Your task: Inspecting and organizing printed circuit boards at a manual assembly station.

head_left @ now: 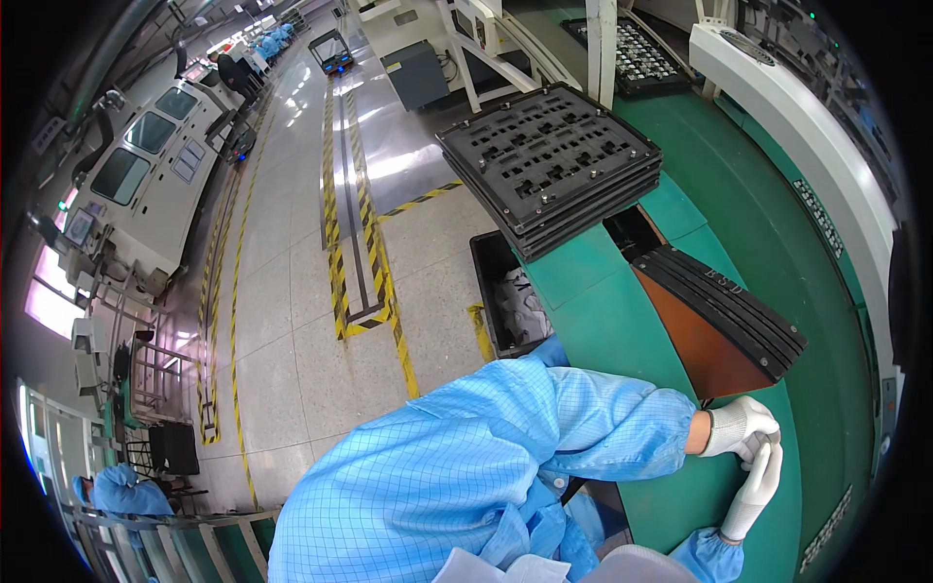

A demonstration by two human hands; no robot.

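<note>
Both my hands wear white gloves and meet over the right part of the green table [671,505]. My left hand [741,428] has its fingers curled, with a greyish patch showing at the fingertips. My right hand [756,494] comes up from below, its fingers close together and bent toward the left hand's fingertips. Whatever lies between the two sets of fingers is too small and covered to make out. Just beyond the left hand, a slanted stack of black boards [724,306] leans by a brown-orange panel [695,335].
A pile of black slotted trays [549,155] sits on the table's far end. Beside the table, a black bin [491,267] holds white cloth-like items [523,306]. A white curved machine frame [807,107] rises at right. Yellow-black floor tape [389,311] marks the aisle at left.
</note>
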